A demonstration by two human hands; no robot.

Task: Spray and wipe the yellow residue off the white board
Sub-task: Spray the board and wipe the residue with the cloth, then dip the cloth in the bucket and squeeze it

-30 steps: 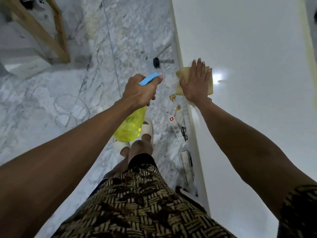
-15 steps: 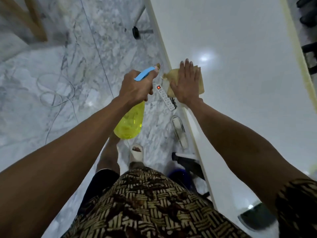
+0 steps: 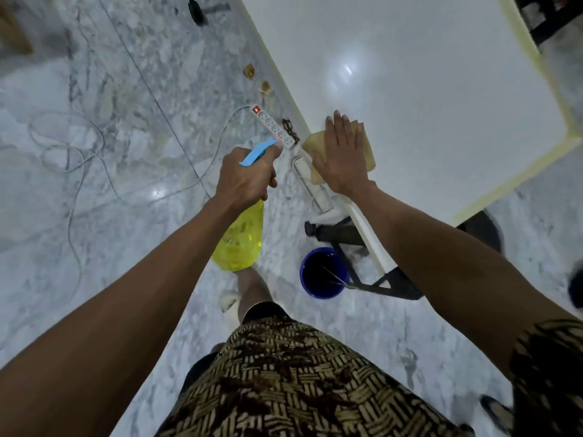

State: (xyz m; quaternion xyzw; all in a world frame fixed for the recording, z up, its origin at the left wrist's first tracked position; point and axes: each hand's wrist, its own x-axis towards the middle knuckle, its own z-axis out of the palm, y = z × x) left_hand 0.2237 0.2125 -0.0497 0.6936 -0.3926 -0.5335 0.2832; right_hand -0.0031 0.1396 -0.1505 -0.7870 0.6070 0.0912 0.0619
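A large glossy white board [image 3: 426,99] fills the upper right, with a yellowish strip [image 3: 533,55] along its far and right edges. My right hand [image 3: 342,156] lies flat, fingers straight, pressing a tan cloth [image 3: 367,149] onto the board near its left edge. My left hand [image 3: 244,178] grips a spray bottle with a yellow body [image 3: 239,241] and a blue trigger head [image 3: 257,152], held over the floor left of the board, nozzle pointing toward the cloth.
A white power strip [image 3: 273,127] with a lit red switch and a second strip [image 3: 310,184] lie on the marble floor beside the board. A blue bucket [image 3: 321,274] and a dark stand [image 3: 353,244] sit under the board's near edge. Loose cables [image 3: 72,152] coil at left.
My right hand and the cloth have slid along the board's left edge toward its near end. The view has shifted, showing the blue bucket and the board's near corner. My left hand still holds the bottle.
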